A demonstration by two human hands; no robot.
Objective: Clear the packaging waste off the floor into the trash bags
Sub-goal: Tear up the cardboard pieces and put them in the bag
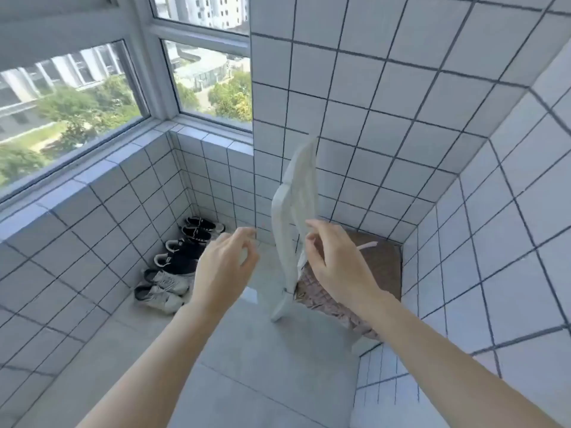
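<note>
Pinched by the right hand [335,267], white packaging piece [295,217] hangs upright; left hand [224,267], loosely spread, should steady it before bagging.

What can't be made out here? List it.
- Head view: no trash bags in frame.
- White packaging piece: motion-blurred; material unclear.
- Right hand: grip on the piece unclear, fingers blurred.
- Left hand: fingers curled, apparently holding nothing.
- Brown mat: partly hidden by the right hand.
</note>
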